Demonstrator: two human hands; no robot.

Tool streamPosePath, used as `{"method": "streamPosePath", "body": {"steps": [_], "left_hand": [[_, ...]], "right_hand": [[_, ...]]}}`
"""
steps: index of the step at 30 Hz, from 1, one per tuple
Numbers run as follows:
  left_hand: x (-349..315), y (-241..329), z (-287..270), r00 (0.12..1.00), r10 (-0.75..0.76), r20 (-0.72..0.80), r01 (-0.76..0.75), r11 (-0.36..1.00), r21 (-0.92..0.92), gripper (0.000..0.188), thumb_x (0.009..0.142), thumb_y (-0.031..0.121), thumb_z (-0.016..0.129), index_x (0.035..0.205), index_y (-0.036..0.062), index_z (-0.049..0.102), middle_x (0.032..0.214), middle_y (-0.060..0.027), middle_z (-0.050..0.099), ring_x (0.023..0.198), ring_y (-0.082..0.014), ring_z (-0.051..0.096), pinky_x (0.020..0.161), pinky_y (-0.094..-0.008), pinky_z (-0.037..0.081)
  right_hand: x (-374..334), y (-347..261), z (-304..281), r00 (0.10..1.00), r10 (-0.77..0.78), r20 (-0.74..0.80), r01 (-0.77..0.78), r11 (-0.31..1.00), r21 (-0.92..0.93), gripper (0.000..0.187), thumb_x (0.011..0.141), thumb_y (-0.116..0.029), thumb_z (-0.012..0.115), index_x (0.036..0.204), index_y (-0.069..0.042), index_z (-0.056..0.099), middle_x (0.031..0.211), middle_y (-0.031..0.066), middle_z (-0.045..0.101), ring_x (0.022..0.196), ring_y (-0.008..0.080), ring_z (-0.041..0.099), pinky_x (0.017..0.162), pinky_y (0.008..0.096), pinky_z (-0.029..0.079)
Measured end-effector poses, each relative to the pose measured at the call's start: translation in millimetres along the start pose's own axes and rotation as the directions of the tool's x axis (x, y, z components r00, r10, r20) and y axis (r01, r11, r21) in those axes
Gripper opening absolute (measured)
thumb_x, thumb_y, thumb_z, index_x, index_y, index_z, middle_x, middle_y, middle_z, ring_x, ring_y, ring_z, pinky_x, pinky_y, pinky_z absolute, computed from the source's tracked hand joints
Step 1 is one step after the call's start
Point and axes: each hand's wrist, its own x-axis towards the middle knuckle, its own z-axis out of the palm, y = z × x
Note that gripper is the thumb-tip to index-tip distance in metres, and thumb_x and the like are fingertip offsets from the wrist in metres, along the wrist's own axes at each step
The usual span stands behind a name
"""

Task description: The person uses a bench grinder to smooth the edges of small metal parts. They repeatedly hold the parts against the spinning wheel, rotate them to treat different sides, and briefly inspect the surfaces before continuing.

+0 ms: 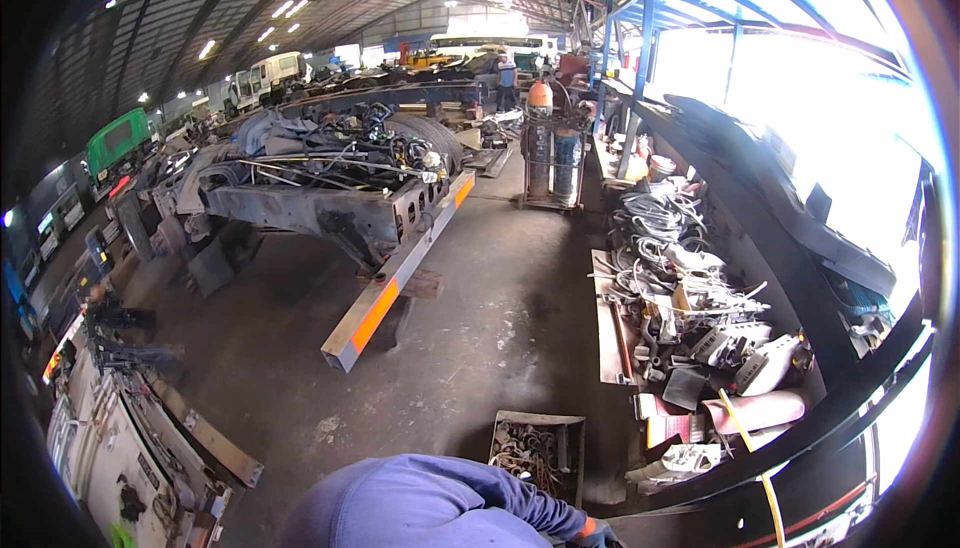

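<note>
A blue sleeve [430, 493], which I take for my left arm, fills the lower middle and reaches to the right. It ends in an orange cuff and a dark glove on my left hand [598, 533], at the lower edge. Its fingers are cut off, and anything they hold cannot be made out. The hand is close to the inner end of a dark rail [760, 463] that slants up to the right. Just beyond the sleeve, a shallow square metal bin [581, 453] holds rusty scrap pieces. My right hand is out of view.
A stripped truck frame [300, 210] with an orange-striped beam [400, 283] juts across the left. Gas cylinders [552, 153] stand on a trolley farther back. Hoses and parts [660, 228] are heaped along the right. Vehicle panels [125, 448] lie at lower left. A person [507, 80] stands far off.
</note>
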Motion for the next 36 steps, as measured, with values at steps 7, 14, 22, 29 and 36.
{"method": "streamPosePath", "body": {"steps": [7, 14, 22, 29, 36], "left_hand": [[6, -5, -6, 0.999, 0.037, 0.013, -0.037, 0.999, -0.003, 0.016, 0.085, 0.022, 0.067, 0.094, 0.0094, 0.068, 0.091, -0.0101, 0.065, 0.085, -0.0195, 0.059, 0.077, -0.0377, 0.049], [42, -4, 38, 0.986, 0.077, 0.150, -0.086, 0.995, 0.052, 0.017, 0.084, 0.022, 0.067, 0.095, 0.0094, 0.068, 0.093, -0.0110, 0.065, 0.087, -0.0211, 0.060, 0.078, -0.0383, 0.049], [77, -19, 129, 0.847, 0.378, 0.374, -0.489, 0.830, 0.269, 0.018, 0.084, 0.023, 0.067, 0.097, 0.0093, 0.067, 0.095, -0.0122, 0.065, 0.089, -0.0228, 0.062, 0.079, -0.0390, 0.050], [87, -44, 212, 0.684, 0.185, 0.706, -0.467, 0.854, 0.229, 0.025, 0.090, 0.021, 0.062, 0.108, 0.0045, 0.067, 0.112, -0.0120, 0.065, 0.110, -0.0251, 0.059, 0.094, -0.0390, 0.048], [97, 11, 276, 0.676, -0.137, 0.724, 0.132, 0.989, 0.064, 0.043, 0.098, 0.035, 0.057, 0.127, 0.0035, 0.058, 0.110, 0.0004, 0.063, 0.099, -0.0082, 0.052, 0.087, -0.0237, 0.043]], "right_hand": [[4, 1, -4, 1.000, 0.000, -0.027, 0.000, 1.000, 0.004, 0.029, 0.092, -0.023, 0.056, 0.113, -0.004, 0.064, 0.109, 0.0128, 0.066, 0.101, 0.0205, 0.061, 0.090, 0.0328, 0.049], [-44, 35, -70, 0.972, 0.068, -0.227, -0.059, 0.997, 0.044, 0.029, 0.092, -0.021, 0.055, 0.114, -0.005, 0.064, 0.110, 0.0126, 0.066, 0.102, 0.0204, 0.061, 0.091, 0.0321, 0.049], [-210, 101, -156, 0.770, 0.252, -0.586, -0.241, 0.966, 0.098, 0.028, 0.093, -0.019, 0.053, 0.115, -0.005, 0.064, 0.111, 0.0124, 0.065, 0.103, 0.0203, 0.060, 0.092, 0.0314, 0.048], [-449, 165, -130, 0.372, 0.520, -0.769, -0.187, 0.854, 0.486, 0.028, 0.094, -0.017, 0.051, 0.117, -0.006, 0.063, 0.112, 0.0122, 0.065, 0.104, 0.0202, 0.060, 0.094, 0.0308, 0.048], [-492, 123, -164, 0.111, 0.654, -0.749, 0.069, 0.746, 0.662, 0.051, 0.096, -0.048, 0.057, 0.120, -0.003, 0.061, 0.106, 0.0106, 0.068, 0.098, 0.0164, 0.058, 0.089, 0.0332, 0.047]]}}
